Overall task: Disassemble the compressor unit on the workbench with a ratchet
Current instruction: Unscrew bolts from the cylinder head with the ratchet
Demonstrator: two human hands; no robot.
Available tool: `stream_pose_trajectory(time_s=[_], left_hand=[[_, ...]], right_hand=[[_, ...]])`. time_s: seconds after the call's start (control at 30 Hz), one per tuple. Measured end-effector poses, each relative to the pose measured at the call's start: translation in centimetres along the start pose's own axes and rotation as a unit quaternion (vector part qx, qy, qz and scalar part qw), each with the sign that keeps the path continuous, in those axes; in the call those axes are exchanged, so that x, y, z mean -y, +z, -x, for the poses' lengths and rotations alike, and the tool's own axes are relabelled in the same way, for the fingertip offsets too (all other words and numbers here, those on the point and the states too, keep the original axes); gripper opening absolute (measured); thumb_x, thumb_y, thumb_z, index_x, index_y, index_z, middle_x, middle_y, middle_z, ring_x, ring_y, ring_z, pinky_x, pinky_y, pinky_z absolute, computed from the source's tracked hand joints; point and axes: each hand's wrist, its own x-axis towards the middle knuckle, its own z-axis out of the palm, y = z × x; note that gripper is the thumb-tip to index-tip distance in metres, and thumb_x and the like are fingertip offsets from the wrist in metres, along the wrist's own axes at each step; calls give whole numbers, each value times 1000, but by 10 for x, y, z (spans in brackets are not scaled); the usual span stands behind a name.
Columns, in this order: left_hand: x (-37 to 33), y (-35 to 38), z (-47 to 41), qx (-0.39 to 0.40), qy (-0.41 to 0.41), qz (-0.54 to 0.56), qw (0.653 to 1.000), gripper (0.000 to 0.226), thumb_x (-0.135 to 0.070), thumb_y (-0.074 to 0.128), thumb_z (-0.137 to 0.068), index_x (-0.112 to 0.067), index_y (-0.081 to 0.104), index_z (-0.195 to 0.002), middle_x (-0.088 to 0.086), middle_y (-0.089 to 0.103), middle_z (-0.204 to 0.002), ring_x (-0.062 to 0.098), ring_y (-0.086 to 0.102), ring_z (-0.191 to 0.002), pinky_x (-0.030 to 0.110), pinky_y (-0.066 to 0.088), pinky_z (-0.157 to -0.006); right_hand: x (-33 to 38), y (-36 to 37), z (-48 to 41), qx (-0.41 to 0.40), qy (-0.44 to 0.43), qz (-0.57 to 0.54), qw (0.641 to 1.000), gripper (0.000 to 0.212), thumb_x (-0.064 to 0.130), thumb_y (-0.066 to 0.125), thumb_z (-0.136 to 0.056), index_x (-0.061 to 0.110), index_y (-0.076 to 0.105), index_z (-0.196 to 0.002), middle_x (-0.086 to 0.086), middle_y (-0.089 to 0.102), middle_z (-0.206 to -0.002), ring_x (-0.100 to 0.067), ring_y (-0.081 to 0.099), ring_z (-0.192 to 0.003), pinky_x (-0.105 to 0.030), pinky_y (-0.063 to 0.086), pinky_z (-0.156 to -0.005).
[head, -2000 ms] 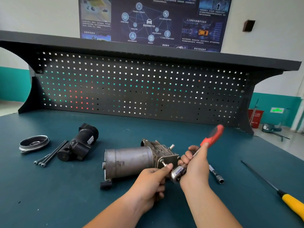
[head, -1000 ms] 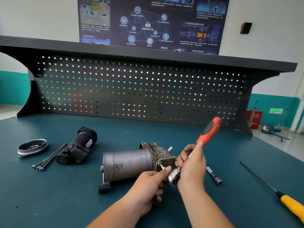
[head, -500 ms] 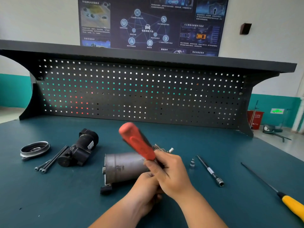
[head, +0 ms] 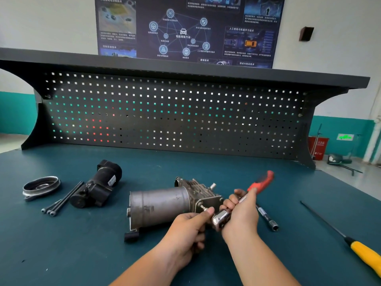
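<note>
The compressor unit (head: 158,205), a grey metal cylinder with a finned head at its right end, lies on its side on the green workbench (head: 61,254). A bolt (head: 203,207) sticks out of its right end plate. My right hand (head: 240,215) grips the ratchet (head: 221,218) by its shaft; the chrome head sits by the bolt and the red handle (head: 261,180) points up to the right. My left hand (head: 187,230) is curled below the unit's right end, its thumb pressed against the ratchet head.
At left lie a black motor part (head: 97,186), a round metal cover (head: 41,186) and long black bolts (head: 61,200). An extension bar (head: 267,218) lies right of my hands. A yellow-handled screwdriver (head: 365,254) lies at far right. A black pegboard (head: 175,114) stands behind.
Half a second ago the ratchet's red handle was swung over to the left above the cylinder; it now points up to the right again. My left hand has stayed at the unit's end.
</note>
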Motion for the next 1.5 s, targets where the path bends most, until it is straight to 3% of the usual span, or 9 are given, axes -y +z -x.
stream_pose_trajectory(time_s=[0.2, 0.43, 0.63, 0.73, 0.87, 1.03, 1.3, 1.37, 1.5], left_hand=[[0, -3, 1, 3, -10, 4, 1000, 38, -28, 66, -84, -18, 50, -51, -7, 29, -45, 5, 20, -34, 15, 19, -33], [4, -8, -4, 9, 16, -23, 1000, 32, -1, 41, -82, -18, 44, -55, -2, 36, -45, 8, 25, -39, 17, 22, -37], [2, -4, -2, 32, 20, -6, 999, 53, -21, 58, -91, -17, 50, -39, -8, 31, -43, 4, 21, -34, 15, 22, -34], [1, -2, -3, 29, 22, -3, 999, 54, -25, 60, -90, -18, 50, -37, -9, 30, -44, 3, 21, -33, 15, 22, -34], [1, -2, -3, 10, 14, -11, 1000, 47, -28, 64, -86, -19, 47, -44, -8, 28, -44, 4, 20, -34, 15, 20, -35], [1, -5, -1, -2, 4, -41, 999, 33, -32, 66, -84, -15, 53, -60, -8, 29, -44, 6, 22, -35, 16, 20, -35], [3, -7, -3, 16, 47, -44, 998, 6, -23, 52, -67, -18, 50, -65, 5, 41, -59, 13, 32, -51, 23, 21, -47], [4, -9, -3, 15, 45, -44, 998, 13, -16, 51, -73, -17, 49, -60, 3, 40, -53, 11, 30, -46, 21, 21, -44], [3, -7, -3, 30, 42, -40, 998, 53, -13, 55, -91, -18, 49, -39, -7, 36, -42, 4, 21, -34, 16, 20, -34]], right_hand=[[-5, 6, 19, 209, -254, 177, 928, 44, 45, 46, -95, 11, 49, -67, 10, 32, -42, -5, 27, -36, -17, 25, -37], [-13, 3, 26, 406, -483, 417, 654, 59, 56, 47, -90, 4, 59, -67, 8, 42, -58, -2, 36, -52, -23, 30, -50], [-8, 4, 26, 216, -243, 173, 930, 41, 41, 49, -94, 13, 52, -64, 8, 33, -40, -5, 28, -36, -17, 24, -37], [-1, 3, 8, 37, -97, 63, 993, 46, 45, 38, -99, 14, 46, -65, 8, 29, -39, -8, 26, -33, -21, 24, -39], [-2, -1, -3, -30, 11, 2, 999, 48, 48, 34, -99, 16, 41, -64, 9, 29, -36, -7, 25, -29, -23, 21, -45], [-2, 6, 13, 122, -196, 145, 962, 45, 47, 41, -96, 13, 45, -67, 9, 29, -41, -6, 26, -36, -19, 24, -37], [-16, 1, 25, 419, -484, 422, 642, 48, 56, 43, -92, 15, 55, -70, 12, 43, -60, -3, 40, -54, -31, 35, -49], [-16, 2, 27, 410, -468, 408, 668, 48, 59, 46, -90, 16, 55, -70, 11, 45, -58, -3, 40, -53, -30, 34, -48], [-9, 2, 29, 314, -290, 245, 870, 37, 46, 52, -87, 16, 55, -66, 9, 38, -43, -3, 32, -39, -17, 28, -40]])
